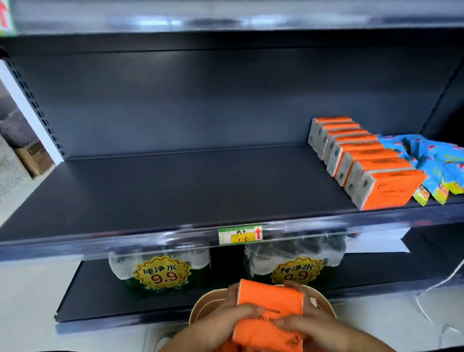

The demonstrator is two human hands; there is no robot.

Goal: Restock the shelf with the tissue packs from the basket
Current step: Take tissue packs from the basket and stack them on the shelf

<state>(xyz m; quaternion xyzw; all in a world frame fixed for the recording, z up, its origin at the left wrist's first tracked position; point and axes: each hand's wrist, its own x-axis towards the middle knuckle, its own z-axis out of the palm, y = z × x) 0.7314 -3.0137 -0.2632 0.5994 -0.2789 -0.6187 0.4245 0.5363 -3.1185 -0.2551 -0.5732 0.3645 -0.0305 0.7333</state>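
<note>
The left hand (227, 322) and the right hand (312, 327) each curl round one end of the orange plastic-wrapped tissue pack (271, 318), just above the round beige basket (196, 310). Better to carry it level to the dark metal shelf (171, 191) and stand it beside the row of orange packs (367, 161)

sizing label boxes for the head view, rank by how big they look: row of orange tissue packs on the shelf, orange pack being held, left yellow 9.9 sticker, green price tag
1. row of orange tissue packs
2. held orange tissue pack, enlarged by camera nearness
3. left yellow starburst 9.9 sticker
4. green-and-yellow paper price tag
</note>
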